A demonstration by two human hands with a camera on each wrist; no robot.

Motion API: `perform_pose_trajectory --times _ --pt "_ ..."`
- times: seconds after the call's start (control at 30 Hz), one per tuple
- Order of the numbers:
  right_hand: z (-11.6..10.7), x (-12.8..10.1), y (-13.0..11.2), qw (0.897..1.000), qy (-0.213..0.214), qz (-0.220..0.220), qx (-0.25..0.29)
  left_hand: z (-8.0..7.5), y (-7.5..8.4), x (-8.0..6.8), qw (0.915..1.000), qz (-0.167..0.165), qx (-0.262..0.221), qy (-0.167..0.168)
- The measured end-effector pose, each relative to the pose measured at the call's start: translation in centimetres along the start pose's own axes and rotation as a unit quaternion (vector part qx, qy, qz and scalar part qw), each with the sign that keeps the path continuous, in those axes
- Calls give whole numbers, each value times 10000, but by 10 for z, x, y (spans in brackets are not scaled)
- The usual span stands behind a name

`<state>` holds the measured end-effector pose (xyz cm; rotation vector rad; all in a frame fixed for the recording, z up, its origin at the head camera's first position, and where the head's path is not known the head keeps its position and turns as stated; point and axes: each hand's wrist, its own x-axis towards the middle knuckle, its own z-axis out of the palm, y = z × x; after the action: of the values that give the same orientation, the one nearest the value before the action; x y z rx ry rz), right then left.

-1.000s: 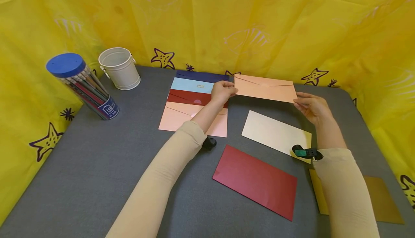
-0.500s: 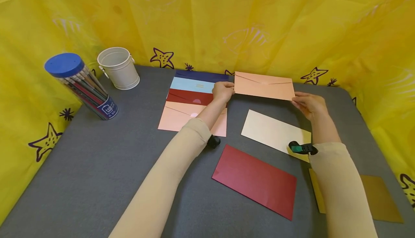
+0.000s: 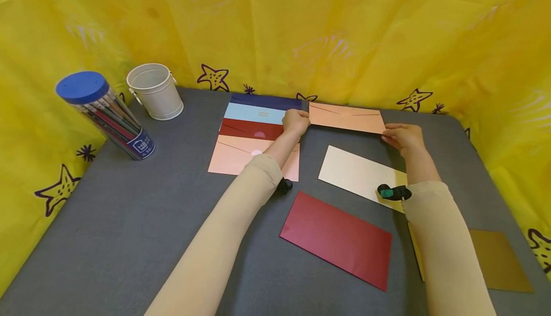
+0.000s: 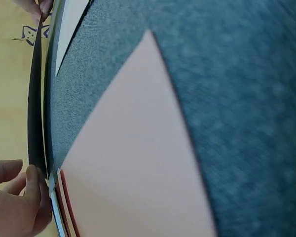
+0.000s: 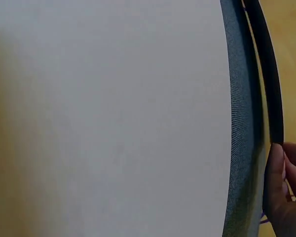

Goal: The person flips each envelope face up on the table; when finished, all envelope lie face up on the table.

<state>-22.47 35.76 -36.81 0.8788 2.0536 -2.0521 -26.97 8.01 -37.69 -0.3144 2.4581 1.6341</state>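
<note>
Head view: left hand (image 3: 295, 121) fingers curled, pinching the left short edge of a peach envelope (image 3: 347, 117); right hand (image 3: 400, 136) fingers pinching its right short edge. Envelope held between both hands, flap side up, low over the far part of the grey table (image 3: 129, 220), close to the yellow star-print backdrop (image 3: 344, 34). Cannot tell whether the envelope touches the table.

Left wrist view: fingers (image 4: 19, 197) grip the envelope edge, seen edge-on as a dark thin line. Right wrist view: fingertips (image 5: 281, 182) hold the opposite edge likewise.

Just left of the left hand: a fanned stack of envelopes (image 3: 254, 134), navy, light blue, dark red, pink from far to near. Below the held envelope, lying flat: cream envelope (image 3: 357, 175); nearer the person, dark red envelope (image 3: 336, 239); gold envelope (image 3: 499, 261) at the right, partly hidden by the right sleeve. Far left: white metal pail (image 3: 155, 91) and clear pencil tub with blue lid (image 3: 103, 115).
</note>
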Motion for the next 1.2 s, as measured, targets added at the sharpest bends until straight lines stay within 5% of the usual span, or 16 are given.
perform_pose_trajectory --times 0.67,0.97,1.07,1.2 --pt "-5 -2 2 9993 -172 -20 -332 -3 -6 2 9988 109 98 -468" --pt "-20 -18 -2 9952 -757 -492 -370 -5 -4 -3 9977 392 46 -546" --pt "-28 -25 -4 9928 -877 -573 -580 -5 0 -8 9951 493 2 -854" --pt "-38 -34 -4 9902 -911 -559 -902 -5 8 -17 9837 358 -131 -1755"
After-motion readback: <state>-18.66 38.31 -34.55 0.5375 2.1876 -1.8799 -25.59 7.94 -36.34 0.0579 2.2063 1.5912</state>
